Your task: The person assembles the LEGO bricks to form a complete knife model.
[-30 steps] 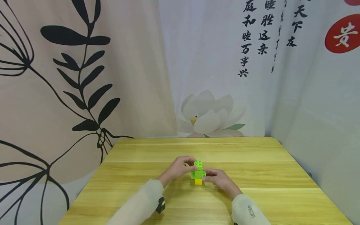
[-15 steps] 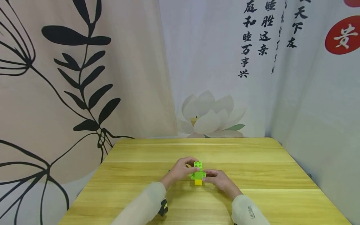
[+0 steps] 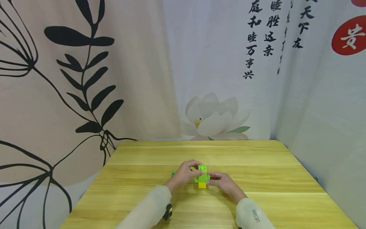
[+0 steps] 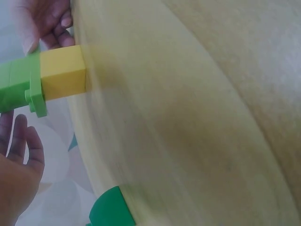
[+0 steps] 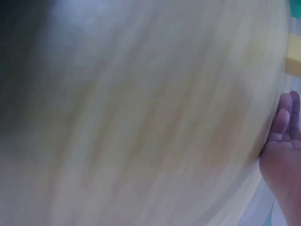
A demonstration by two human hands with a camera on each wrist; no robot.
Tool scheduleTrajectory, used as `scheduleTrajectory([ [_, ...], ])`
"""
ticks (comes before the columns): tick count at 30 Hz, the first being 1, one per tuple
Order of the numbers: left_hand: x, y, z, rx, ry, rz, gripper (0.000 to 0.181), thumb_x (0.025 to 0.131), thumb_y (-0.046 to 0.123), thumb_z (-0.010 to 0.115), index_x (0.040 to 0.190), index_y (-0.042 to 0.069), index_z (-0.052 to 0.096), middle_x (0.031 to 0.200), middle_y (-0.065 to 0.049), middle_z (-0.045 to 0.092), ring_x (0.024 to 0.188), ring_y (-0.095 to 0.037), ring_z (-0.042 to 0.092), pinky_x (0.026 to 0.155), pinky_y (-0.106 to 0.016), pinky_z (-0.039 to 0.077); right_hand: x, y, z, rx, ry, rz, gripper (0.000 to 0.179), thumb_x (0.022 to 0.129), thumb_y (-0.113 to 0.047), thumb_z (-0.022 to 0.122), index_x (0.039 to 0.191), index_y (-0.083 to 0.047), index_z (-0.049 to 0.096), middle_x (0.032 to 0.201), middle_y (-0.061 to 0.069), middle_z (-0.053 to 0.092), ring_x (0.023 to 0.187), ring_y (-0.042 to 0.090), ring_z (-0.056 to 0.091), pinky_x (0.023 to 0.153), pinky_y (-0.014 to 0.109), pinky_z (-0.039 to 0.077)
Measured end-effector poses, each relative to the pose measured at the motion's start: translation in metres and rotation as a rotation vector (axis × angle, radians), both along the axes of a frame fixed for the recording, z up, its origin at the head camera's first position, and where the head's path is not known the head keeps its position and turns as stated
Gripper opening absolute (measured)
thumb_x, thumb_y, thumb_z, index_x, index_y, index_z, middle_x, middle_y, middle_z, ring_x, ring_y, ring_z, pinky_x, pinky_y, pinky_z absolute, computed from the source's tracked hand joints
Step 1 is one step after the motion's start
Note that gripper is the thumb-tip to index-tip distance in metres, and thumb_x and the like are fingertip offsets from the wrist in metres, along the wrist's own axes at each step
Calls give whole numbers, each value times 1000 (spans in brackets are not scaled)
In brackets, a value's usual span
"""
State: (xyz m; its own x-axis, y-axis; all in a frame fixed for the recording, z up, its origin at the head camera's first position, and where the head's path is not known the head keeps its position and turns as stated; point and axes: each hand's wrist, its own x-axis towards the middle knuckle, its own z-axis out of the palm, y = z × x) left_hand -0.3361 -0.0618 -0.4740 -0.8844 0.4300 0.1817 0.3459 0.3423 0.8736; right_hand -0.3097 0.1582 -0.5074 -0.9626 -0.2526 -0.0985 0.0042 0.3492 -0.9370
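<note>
Arms angled inward from both sides, I work with two bare hands turned toward each other, near but apart. My left hand (image 3: pixel 184 171) sits higher, thumb stretched forward and fingers arched beyond it in a pinching grip. My right hand (image 3: pixel 224 183) holds lower, its thumb nearer me and its fingers bent behind. Long off-white fabric sleeves (image 3: pixel 251 211) cover both forearms, leaving my wrists (image 3: pixel 170 183) bare; small dark print marks the right cuff.

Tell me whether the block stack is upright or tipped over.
Upright: in the head view, the yellow block is at the bottom, with green blocks straight above it.
</note>
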Motion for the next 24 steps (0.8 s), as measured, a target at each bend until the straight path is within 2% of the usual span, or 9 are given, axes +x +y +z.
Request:
scheduleTrajectory([
  [9,3,2,-2,39,-35,41,28,91,26,75,118,20,71,103,3,63,98,-23,56,74,-32,50,-2,0,-2,-7,7,-3,51,88,-30,77,130,-5,64,122,10,66,113,28,59,97,53,44],
  [14,3,0,-1,51,-56,34,33,91,30,75,121,19,70,102,1,64,97,-27,58,75,-33,51,-4,1,-3,-14,6,0,52,87,-31,78,129,-5,65,120,9,66,112,27,59,96,51,45],
  [19,3,-5,-1,60,-47,21,39,91,31,74,126,16,67,105,0,65,101,-28,58,80,-35,51,-4,1,-2,-11,6,2,53,86,-32,79,129,-4,65,120,9,66,112,27,59,96,51,45],
  [24,2,-5,-3,59,-44,27,33,90,31,75,119,17,70,104,3,65,104,-26,58,88,-39,48,-4,2,-2,-1,4,-4,52,86,-32,79,129,-5,66,119,7,67,110,25,60,95,49,46],
])
